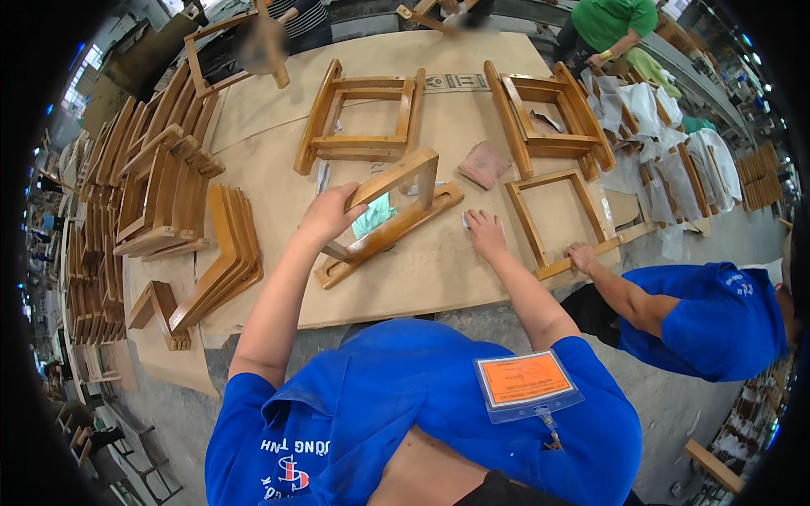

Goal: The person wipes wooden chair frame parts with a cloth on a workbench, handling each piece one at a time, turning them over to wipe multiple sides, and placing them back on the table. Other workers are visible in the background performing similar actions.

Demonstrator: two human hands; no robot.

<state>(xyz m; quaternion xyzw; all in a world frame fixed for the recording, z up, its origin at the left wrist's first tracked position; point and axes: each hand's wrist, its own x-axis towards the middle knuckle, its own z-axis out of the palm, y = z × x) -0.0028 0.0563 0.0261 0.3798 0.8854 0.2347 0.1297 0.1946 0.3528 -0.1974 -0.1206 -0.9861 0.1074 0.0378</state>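
Note:
My left hand (331, 217) is closed around the upper bar of a varnished wooden frame (396, 179), which stands tilted on the table. Its long lower rail (395, 236) has a slot near the end. Through the frame shows a pale green cloth (374, 216). To the right of the frame, my right hand (485, 234) is low over the tabletop, fingers curled over a small pale piece whose kind I cannot make out. Just beyond that hand lies a brownish folded sheet (484, 164).
Two wooden frames (364, 118) (548, 118) lie farther back on the cardboard-covered table (278, 169). A co-worker's hand (580, 256) holds another frame (553, 221) at right. Stacked wooden parts (226, 244) fill the left side. Other people stand across the table, one in a green shirt (614, 25).

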